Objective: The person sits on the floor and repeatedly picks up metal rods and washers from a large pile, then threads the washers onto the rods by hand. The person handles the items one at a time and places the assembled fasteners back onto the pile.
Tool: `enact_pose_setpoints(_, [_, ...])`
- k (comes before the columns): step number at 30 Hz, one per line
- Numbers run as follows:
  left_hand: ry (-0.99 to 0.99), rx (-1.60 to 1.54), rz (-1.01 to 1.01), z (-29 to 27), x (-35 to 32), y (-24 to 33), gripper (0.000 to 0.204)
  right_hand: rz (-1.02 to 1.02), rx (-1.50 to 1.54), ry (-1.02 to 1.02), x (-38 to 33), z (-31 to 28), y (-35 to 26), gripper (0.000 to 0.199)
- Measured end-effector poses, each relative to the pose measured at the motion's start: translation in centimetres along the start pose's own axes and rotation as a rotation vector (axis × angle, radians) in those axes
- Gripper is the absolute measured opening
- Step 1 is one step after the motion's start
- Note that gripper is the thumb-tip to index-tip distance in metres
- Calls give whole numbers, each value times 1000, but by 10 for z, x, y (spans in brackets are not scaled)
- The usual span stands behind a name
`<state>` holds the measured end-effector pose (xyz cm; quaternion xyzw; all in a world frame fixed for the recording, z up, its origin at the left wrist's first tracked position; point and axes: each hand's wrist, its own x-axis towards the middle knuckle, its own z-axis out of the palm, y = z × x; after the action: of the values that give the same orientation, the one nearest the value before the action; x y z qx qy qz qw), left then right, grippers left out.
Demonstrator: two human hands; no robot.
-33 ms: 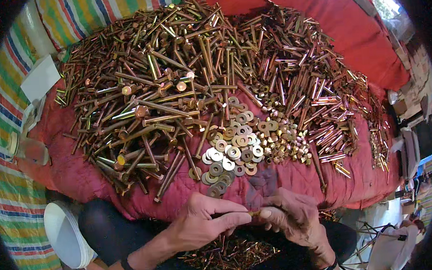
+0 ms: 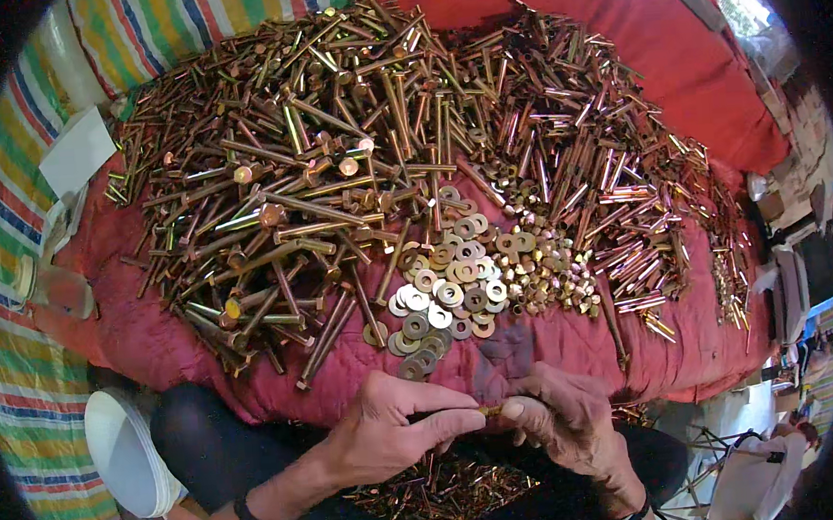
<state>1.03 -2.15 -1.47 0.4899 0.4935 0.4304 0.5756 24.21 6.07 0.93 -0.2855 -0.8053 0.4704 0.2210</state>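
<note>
My left hand (image 2: 389, 430) pinches a bolt between thumb and forefinger. Only a short yellowish, threaded-looking stretch of the bolt (image 2: 491, 411) shows; the rest is hidden by fingers. From the other side my right hand (image 2: 569, 417) closes thumb and fingers round the bolt's other end. Whether a nut is under those fingertips I cannot tell. Just beyond both hands lies a patch of flat washers (image 2: 450, 294), with a heap of small nuts (image 2: 555, 266) to its right. Long hex-head bolts (image 2: 280, 211) are piled at the left and far side.
Metal sleeves or tubes (image 2: 622, 185) are heaped at the right on the red padded cloth (image 2: 422, 355). Below my hands sits a pile of finished-looking fasteners (image 2: 440, 492). Stacked white bowls or stools (image 2: 128, 454) stand at left, near a clear jar (image 2: 61, 289).
</note>
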Motion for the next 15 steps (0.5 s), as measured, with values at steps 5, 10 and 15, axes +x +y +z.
enact_pose_setpoints(5, [7, 37, 20, 3, 2, 0, 18, 216, 48, 142, -4, 0, -11, 23])
enact_pose_setpoints(10, [27, -114, -74, -1, 2, 0, 19, 219, 11, 83, 3, -16, -13, 31])
enact_pose_setpoints(15, [-11, -170, -118, -5, 2, 1, 20, -55, -72, 25, 8, -12, -2, 34])
